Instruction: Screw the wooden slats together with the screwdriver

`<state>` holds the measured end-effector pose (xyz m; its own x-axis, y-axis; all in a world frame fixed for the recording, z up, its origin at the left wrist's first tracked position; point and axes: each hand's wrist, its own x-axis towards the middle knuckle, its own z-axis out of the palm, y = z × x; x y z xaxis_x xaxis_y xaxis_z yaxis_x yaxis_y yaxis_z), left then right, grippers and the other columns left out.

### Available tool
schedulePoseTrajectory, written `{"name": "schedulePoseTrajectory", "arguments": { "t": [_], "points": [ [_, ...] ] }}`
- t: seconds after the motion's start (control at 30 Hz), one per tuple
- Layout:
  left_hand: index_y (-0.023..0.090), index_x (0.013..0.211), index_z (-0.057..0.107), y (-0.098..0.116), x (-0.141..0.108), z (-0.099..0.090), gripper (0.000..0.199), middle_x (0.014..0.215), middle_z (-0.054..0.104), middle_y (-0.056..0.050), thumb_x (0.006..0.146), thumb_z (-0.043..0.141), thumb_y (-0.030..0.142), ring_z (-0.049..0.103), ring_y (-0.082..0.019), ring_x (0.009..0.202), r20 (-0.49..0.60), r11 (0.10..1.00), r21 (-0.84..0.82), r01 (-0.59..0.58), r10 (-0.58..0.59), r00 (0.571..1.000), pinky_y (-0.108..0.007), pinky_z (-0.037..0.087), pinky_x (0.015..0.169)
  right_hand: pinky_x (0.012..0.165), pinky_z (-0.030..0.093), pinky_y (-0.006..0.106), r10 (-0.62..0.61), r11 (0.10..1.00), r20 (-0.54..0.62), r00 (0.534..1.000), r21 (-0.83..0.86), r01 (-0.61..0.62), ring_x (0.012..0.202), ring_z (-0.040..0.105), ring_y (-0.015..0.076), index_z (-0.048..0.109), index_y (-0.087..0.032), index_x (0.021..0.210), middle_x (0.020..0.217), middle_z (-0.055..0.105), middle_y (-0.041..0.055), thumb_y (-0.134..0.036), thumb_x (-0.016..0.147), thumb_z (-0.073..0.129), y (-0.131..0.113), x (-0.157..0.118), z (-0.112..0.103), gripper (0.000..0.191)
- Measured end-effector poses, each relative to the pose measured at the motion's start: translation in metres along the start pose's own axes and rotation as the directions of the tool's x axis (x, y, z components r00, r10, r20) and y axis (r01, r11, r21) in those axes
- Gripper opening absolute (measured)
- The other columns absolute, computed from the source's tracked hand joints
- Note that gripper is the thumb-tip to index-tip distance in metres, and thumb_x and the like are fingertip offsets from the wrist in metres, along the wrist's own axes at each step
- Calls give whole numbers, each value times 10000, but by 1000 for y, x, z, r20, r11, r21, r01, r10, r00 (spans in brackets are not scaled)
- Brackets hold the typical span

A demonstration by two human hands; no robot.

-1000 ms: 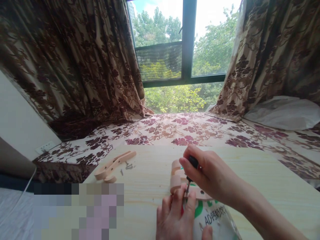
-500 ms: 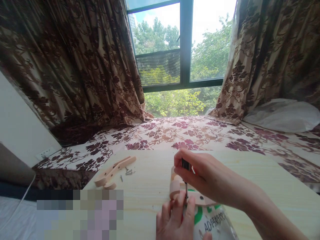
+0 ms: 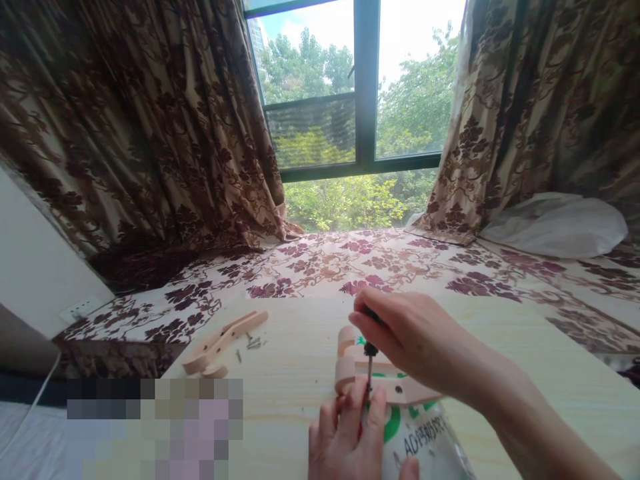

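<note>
My right hand (image 3: 407,337) is closed around the dark handle of a screwdriver (image 3: 370,367), which stands nearly upright with its shaft pointing down. The tip meets a pale wooden piece (image 3: 413,392) that has dark holes and a rounded end block (image 3: 345,373). Index and middle fingers of my left hand (image 3: 345,437) press on this piece either side of the tip, holding it down. Beneath lies a white plastic package (image 3: 420,440) with green and black print. A second wooden bar shows behind the first, partly covered by my right hand.
More wooden pieces (image 3: 227,340) lie at the left of the light wooden board (image 3: 280,413), beside several loose screws (image 3: 253,343). Beyond the board is a flowered cloth-covered ledge (image 3: 320,263) below a window. A white bag (image 3: 555,227) rests at the right; a blurred patch covers the lower left.
My right hand has rotated on the screwdriver, its wrist and knuckles turned slightly. My left hand keeps its place on the wooden piece. The whole view has shifted a little.
</note>
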<state>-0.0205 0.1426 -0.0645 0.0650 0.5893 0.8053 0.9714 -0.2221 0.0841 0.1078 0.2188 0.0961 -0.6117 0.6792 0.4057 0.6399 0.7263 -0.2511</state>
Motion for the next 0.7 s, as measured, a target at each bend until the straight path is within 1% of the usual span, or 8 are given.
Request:
{"name": "schedulePoseTrajectory", "arguments": {
  "t": [0.1,0.17,0.2,0.27,0.37,0.43,0.6,0.7],
  "points": [
    [332,1219,502,-2,0,-3,513,1217,571,20,724,504,466,537,-225,880,52,1000,-21,-13,14,999,-336,405,671,507,226,267,22,996,4,1000,-90,-22,530,391,115,470,-184,764,613,521,-4,-338,932,367,2,8,-4,250],
    [332,1226,495,-3,2,-6,569,1248,551,28,666,574,394,535,-222,896,87,999,-31,-16,19,996,-328,413,676,500,207,272,-23,989,73,997,-143,33,529,382,112,499,-181,752,606,519,-3,-352,916,403,-1,14,-14,255],
    [329,1229,492,-2,3,-7,582,1257,544,30,654,578,362,533,-219,902,95,999,-37,-14,18,995,-324,414,675,501,207,271,-57,985,128,990,-151,77,534,384,109,512,-182,739,603,517,-5,-345,901,432,-3,17,-22,243],
    [315,1217,506,0,6,-9,562,1247,550,30,656,547,330,527,-217,902,82,999,-51,1,3,997,-329,412,674,511,235,254,-130,983,258,957,-95,160,566,404,103,538,-190,758,645,536,-6,-281,856,492,-7,21,-36,141],
    [285,1162,556,6,11,-10,476,1213,572,20,694,482,335,516,-224,896,44,997,-73,24,-21,999,-345,404,675,513,250,234,-218,969,339,915,-37,244,582,397,92,525,-197,744,669,529,-17,-188,828,478,-14,22,-49,97],
    [268,1144,570,9,12,-10,451,1208,575,12,716,457,354,511,-228,901,42,996,-79,45,-42,998,-352,401,678,511,247,233,-213,969,341,916,-48,243,581,389,91,511,-193,735,664,517,-17,-183,834,462,-16,21,-48,111],
    [270,1160,564,10,11,-8,449,1231,562,20,745,445,391,503,-233,900,50,989,-123,81,-75,996,-366,403,693,508,232,245,-114,980,252,961,-131,150,582,385,101,508,-175,765,664,527,1,-288,891,447,-18,16,-36,180],
    [270,1173,556,8,10,-9,450,1245,551,20,755,449,400,498,-236,932,55,983,-157,90,-83,995,-372,412,720,499,221,249,-105,976,255,961,-160,149,563,363,103,522,-181,748,639,511,-5,-304,874,472,-20,15,-38,183]
  ]
}}
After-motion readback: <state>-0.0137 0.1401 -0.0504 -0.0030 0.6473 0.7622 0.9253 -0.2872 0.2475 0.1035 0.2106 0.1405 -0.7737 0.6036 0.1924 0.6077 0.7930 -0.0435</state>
